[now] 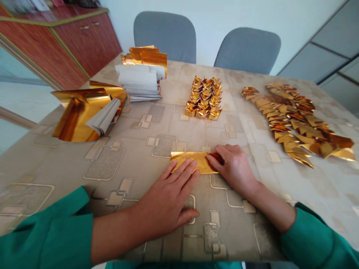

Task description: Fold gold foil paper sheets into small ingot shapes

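A folded strip of gold foil paper [200, 158] lies on the patterned tablecloth in front of me. My left hand [178, 186] rests flat over its left part, fingers stretched out and thumb apart. At the strip's right end, my right hand [232, 166] pinches the paper between thumb and curled fingers. Part of that end is hidden by the fingers, and a darker reddish-gold bit shows inside the pinch. Beyond the strip stand rows of small folded gold paper ingots [204, 98], packed close together.
On the right lie overlapping rows of folded gold pieces [291, 119]. At the left are loose gold foil sheets [81, 112] and a stack of white-backed paper [140, 82]. Two grey chairs [165, 35] stand behind the table [134, 231]. A reddish wooden cabinet [86, 45] is at the back left.
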Motion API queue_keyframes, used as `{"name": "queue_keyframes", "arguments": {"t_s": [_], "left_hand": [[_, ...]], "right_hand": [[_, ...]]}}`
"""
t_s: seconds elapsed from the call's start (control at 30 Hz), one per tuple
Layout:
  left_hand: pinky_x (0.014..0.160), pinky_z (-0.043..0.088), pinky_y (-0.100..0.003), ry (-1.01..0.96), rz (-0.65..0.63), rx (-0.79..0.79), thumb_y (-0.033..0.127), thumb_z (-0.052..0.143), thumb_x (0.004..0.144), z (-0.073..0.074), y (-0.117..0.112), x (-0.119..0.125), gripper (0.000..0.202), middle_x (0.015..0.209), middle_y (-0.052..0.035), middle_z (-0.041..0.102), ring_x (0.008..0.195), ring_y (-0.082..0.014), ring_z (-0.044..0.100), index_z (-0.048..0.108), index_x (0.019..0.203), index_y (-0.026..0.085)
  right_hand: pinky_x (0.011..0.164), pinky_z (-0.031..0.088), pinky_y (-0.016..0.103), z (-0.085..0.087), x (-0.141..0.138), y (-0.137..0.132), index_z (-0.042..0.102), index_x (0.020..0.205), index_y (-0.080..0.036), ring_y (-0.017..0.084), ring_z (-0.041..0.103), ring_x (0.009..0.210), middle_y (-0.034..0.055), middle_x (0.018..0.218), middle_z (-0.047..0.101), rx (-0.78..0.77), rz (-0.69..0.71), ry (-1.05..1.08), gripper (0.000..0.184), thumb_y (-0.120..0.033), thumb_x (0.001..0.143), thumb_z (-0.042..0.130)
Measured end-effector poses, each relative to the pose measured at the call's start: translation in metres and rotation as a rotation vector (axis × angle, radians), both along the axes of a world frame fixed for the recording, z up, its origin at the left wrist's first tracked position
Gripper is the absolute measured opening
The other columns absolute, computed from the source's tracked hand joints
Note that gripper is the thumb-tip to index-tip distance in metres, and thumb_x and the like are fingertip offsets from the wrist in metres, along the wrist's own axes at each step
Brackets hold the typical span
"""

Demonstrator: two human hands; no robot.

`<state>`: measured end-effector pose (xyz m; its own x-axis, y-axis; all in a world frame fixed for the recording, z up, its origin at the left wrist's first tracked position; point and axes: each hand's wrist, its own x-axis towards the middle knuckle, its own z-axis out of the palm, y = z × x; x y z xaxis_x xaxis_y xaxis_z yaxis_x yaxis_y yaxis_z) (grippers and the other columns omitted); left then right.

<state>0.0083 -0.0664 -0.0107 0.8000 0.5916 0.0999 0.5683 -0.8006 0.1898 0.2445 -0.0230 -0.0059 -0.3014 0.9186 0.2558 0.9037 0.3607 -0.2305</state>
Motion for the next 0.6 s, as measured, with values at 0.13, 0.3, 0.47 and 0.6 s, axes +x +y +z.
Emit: {"name": "queue_keyframes", "arguments": {"t_s": [0.13,0.3,0.47,0.6], "left_hand": [[0.119,0.019,-0.05,0.003,-0.001,0.003,0.062,0.045,0.091,0.0,0.002,0.0,0.078,0.157,-0.0194,0.029,0.147,-0.0329,0.024,0.037,0.147,0.008],[0.118,0.02,-0.049,0.004,-0.01,0.027,0.061,0.043,0.092,0.0,0.003,0.0,0.077,0.156,-0.0188,0.032,0.145,-0.0325,0.028,0.037,0.147,0.008],[0.118,0.021,-0.047,0.027,-0.005,0.043,0.062,0.041,0.093,0.001,0.004,0.0,0.076,0.156,-0.0183,0.033,0.145,-0.0314,0.029,0.037,0.147,0.009],[0.117,0.021,-0.046,0.058,-0.024,0.052,0.065,0.039,0.092,0.001,0.008,-0.002,0.078,0.157,-0.0168,0.03,0.146,-0.0299,0.028,0.037,0.147,0.01]], "right_hand": [[0.076,0.039,0.034,0.012,0.001,-0.006,0.066,0.1,-0.016,0.023,0.058,0.084,0.0069,0.088,0.07,0.117,0.002,-0.048,0.016,-0.029,0.092,0.06],[0.096,0.035,0.04,0.019,-0.016,-0.042,0.066,0.108,-0.017,0.022,0.057,0.097,0.0062,0.105,0.072,0.224,0.241,-0.148,0.021,-0.019,0.097,0.049],[0.106,0.028,0.046,0.008,-0.023,-0.069,0.064,0.118,-0.014,0.025,0.057,0.104,0.0086,0.116,0.07,0.179,0.191,-0.214,0.03,-0.031,0.097,0.051],[0.109,0.024,0.051,0.01,-0.008,-0.076,0.062,0.125,-0.013,0.028,0.056,0.112,0.0083,0.126,0.067,0.149,0.172,-0.254,0.039,-0.038,0.096,0.053]]}}
